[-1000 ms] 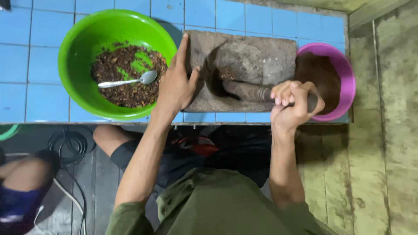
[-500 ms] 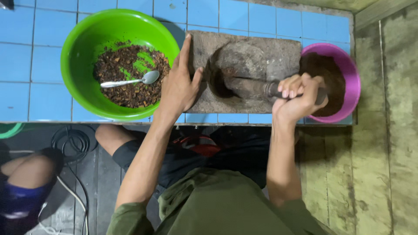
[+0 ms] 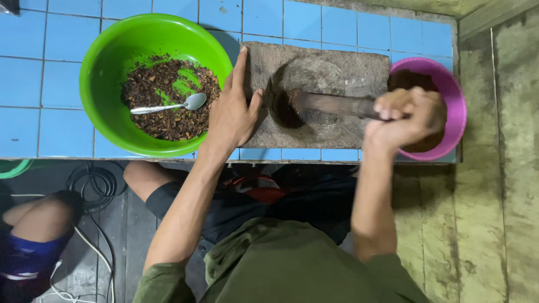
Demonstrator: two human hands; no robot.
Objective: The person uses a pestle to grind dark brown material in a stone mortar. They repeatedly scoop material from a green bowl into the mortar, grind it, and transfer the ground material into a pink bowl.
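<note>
R hand (image 3: 405, 115) fisted round pestle (image 3: 331, 104), now blurry and swung out over pink bowl (image 3: 452, 92) vs 0.5 s back. Tip in mortar (image 3: 314, 95) hollow, so grinding mid-stroke. L hand (image 3: 233, 109) flat, open, bracing slab edge. Green bowl (image 3: 106, 62) w/ spoon (image 3: 165, 105) untouched.

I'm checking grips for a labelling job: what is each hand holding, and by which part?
The right hand grips the pestle by its upper end. The left hand holds nothing; it rests flat on the stone mortar.

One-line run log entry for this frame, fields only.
left hand: flat on stone mortar edge | right hand: grips pestle, tip in hollow | green bowl: spoon inside | pink bowl: right
</note>
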